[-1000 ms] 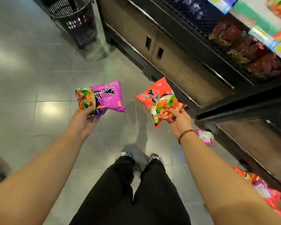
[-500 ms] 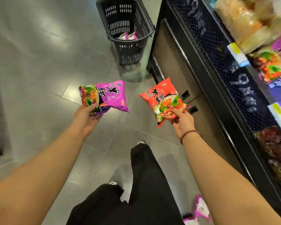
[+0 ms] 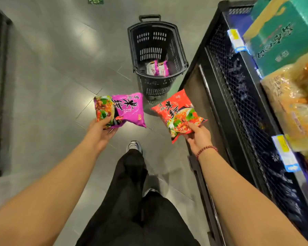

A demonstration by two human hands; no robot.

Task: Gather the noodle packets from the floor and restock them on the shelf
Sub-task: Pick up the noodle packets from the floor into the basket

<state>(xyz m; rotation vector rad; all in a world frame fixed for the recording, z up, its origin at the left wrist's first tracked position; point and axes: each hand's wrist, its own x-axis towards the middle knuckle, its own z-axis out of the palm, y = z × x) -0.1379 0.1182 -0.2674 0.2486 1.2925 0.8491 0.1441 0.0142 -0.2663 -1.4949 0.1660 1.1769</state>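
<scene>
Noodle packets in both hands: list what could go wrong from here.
1. The left hand grips the purple packet and the right hand the red packet by one end only; either might slip.
2. The basket stands on the floor just ahead, beside the shelf: a possible trip.
3. Both hands are full, so none is free to clear shelf space.

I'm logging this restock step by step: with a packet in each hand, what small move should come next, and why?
Probably step to the basket and drop both in: the left hand grips the purple packet, the right hand the red packet, and two packets already lie there.
</scene>
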